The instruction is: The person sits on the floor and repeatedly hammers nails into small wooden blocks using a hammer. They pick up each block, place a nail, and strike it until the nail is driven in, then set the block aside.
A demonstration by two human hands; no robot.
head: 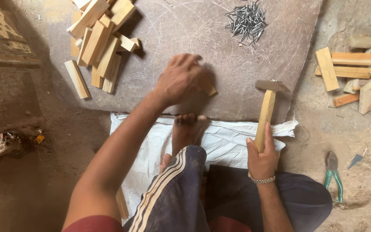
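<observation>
My left hand (181,79) reaches out over the grey board (220,51) and closes on a small pale wood piece (211,90), of which only an end shows past my fingers. My right hand (261,157) grips the wooden handle of a hammer (267,105), whose metal head rests upright on the board near its front edge. My bare foot (185,126) lies on a white sack (228,139) just below the left hand.
A pile of cut wood blocks (97,43) lies at the board's far left. Loose nails (245,20) are heaped at the far middle. More wood offcuts (357,71) sit on the dirt at right, with green-handled pliers (333,174) nearer me.
</observation>
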